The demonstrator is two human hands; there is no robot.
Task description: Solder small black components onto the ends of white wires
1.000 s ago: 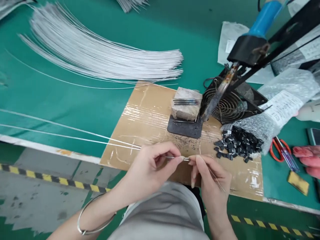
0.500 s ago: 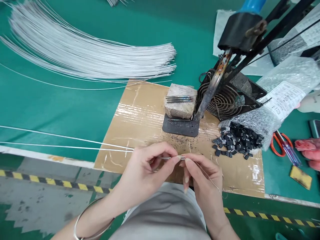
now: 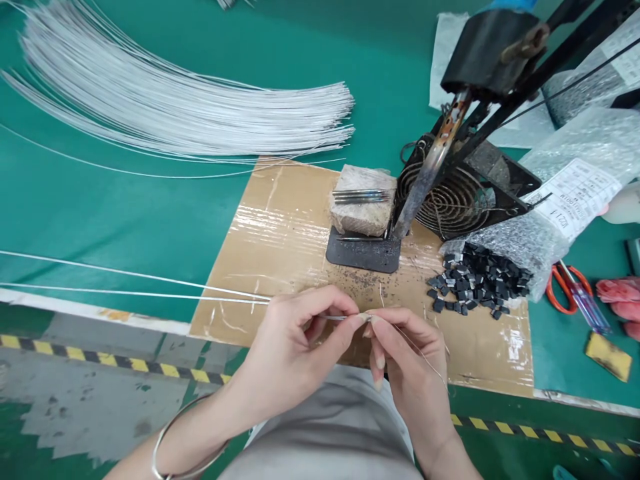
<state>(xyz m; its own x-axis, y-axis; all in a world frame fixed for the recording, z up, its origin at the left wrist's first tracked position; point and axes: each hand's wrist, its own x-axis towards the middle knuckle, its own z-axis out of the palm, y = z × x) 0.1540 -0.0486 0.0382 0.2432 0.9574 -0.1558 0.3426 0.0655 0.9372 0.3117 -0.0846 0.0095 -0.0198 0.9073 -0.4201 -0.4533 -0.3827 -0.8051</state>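
Observation:
My left hand is closed in a pinch on two white wires, which run in from the left edge and pass under its fingers. A thin grey metallic length shows between thumb and forefinger. My right hand meets the left fingertips, its thumb and forefinger pinched at the same spot. A fine silvery solder wire trails from the right hand, looping over its back. Exactly what lies between the touching fingertips is too small to make out. Both hands are above the cardboard sheet.
A soldering iron slants down on a stand beside a pale block bearing thin metal pieces. A round fan grille, small black parts, scissors and a yellow sponge lie rightward. Bundled white wires lie at back left.
The whole view has shifted slightly. Both hands keep their pinch at nearly the same place, with only a small movement of the fingertips.

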